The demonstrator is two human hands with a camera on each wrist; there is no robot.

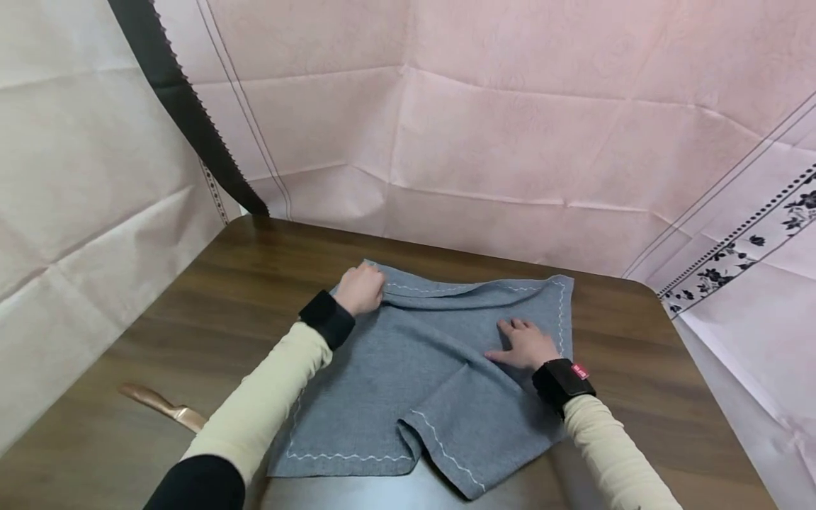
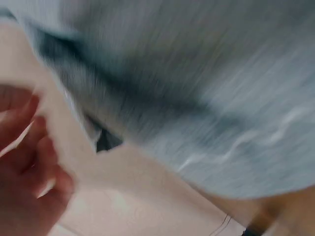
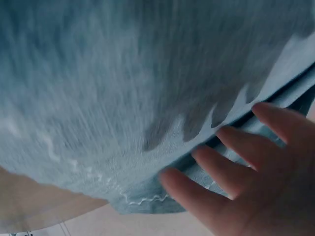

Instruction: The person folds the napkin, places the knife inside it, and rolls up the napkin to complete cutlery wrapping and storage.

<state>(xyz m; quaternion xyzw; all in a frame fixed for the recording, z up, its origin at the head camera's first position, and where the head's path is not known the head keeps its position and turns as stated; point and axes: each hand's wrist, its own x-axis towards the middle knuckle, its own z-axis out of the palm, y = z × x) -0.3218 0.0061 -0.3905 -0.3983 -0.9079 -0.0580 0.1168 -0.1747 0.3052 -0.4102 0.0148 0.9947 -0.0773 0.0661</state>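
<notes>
One grey-blue woven cloth [image 1: 395,375], edged with white wavy stitching [image 1: 347,457], lay rumpled on a brown wood-grain table [image 1: 217,319], folded open at its six o'clock edge.

Two hands. Left hand [image 1: 360,289]: at the cloth's eleven o'clock corner, fingers bent. In the blurred left wrist view they sat at nine o'clock, the cloth's edge just beside them; whether they pinched any fabric could not be told. Right hand [image 1: 525,345]: over the cloth between two and three o'clock, fingers spread. In the right wrist view, fabric extended beyond the fingertips towards eleven o'clock, bearing finger shadows [image 3: 197,118]; contact could not be told.

Two cream sleeves: left sleeve [image 1: 264,397], right sleeve [image 1: 615,446].

One copper-coloured handle [image 1: 153,402], between eight and nine o'clock from the cloth, partly hidden by the left sleeve.

One pale pink sheet [image 1: 497,142], hung at twelve o'clock behind the table.
</notes>
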